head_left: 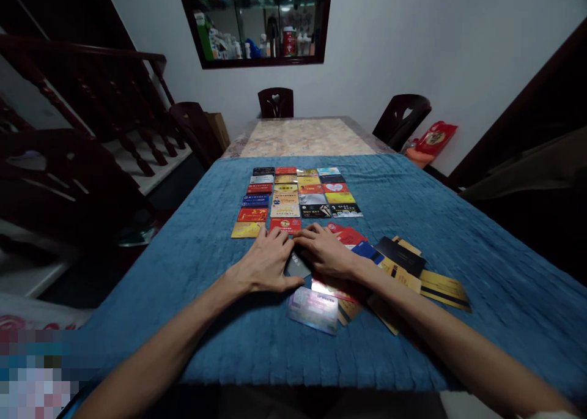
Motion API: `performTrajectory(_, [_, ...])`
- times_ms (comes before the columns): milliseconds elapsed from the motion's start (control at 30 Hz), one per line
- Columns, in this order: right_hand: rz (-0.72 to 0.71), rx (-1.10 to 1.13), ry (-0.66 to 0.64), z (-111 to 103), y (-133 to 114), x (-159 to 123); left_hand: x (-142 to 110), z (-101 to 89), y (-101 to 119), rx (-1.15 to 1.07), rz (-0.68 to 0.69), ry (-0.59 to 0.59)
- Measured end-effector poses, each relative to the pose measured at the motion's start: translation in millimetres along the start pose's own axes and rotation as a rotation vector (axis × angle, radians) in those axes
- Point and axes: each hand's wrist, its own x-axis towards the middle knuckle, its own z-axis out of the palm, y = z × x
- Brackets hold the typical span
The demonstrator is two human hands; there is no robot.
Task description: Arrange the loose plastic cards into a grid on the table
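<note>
My left hand (270, 261) lies palm down, fingers forward and thumb stretched out to the side. Its fingertips touch the near edge of a red card (285, 224) in the lowest row of a card grid. My right hand (324, 251) is beside it, fingers extended toward that card's lower right corner; its thumb is hidden. A dark grey card (298, 265) lies partly covered between both hands. Below them is a shiny silvery card (314, 310). Beneath and right of my right forearm spreads a loose pile with a black card (400, 255) and a gold card (444, 289).
A blue cloth (183, 296) covers the near table. Beyond it shows a patterned tabletop (312, 136). Cards stand in four columns, among them a black VIP card (315, 211). Dark chairs (276, 103) surround the table; a red bag (435, 139) is at right.
</note>
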Motion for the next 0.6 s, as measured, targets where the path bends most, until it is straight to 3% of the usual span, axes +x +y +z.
performTrajectory(600, [-0.023,0.078,0.061,2,2,-4,-8,-12.8,-12,0.021,0.025,-0.087])
